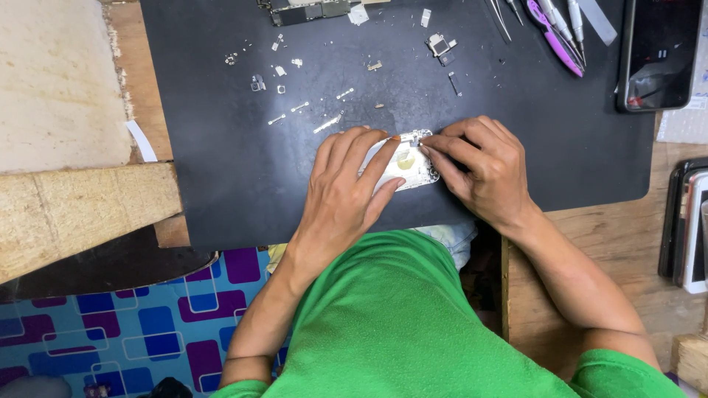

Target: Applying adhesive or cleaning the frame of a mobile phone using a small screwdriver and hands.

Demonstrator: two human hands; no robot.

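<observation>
- Your left hand (pixel 346 188) lies flat over the small white, opened phone housing (pixel 407 163), fingers spread and pressing it down onto the black rubber work mat (pixel 221 162); it pins the housing rather than wrapping around it.
- Your right hand (pixel 483 166) rests on the mat just beside the housing, its fingertips (pixel 431 144) pinched together at the housing's upper right edge. Whether they clamp a small part there cannot be told.
- The housing sits near the front edge of the mat, between your two hands, with a yellowish patch showing inside it.
- Beyond your hands, tiny silver screws and metal brackets (pixel 310 107) are scattered across the mat, well apart from the housing.
- A small square camera module (pixel 440 46) lies farther back, and a bare circuit board (pixel 306 11) sits at the mat's far edge.
- Purple-handled tweezers and slim screwdrivers (pixel 560 29) lie at the far right corner of the mat.
- A dark phone with a black screen (pixel 660 55) rests at the mat's right edge.
</observation>
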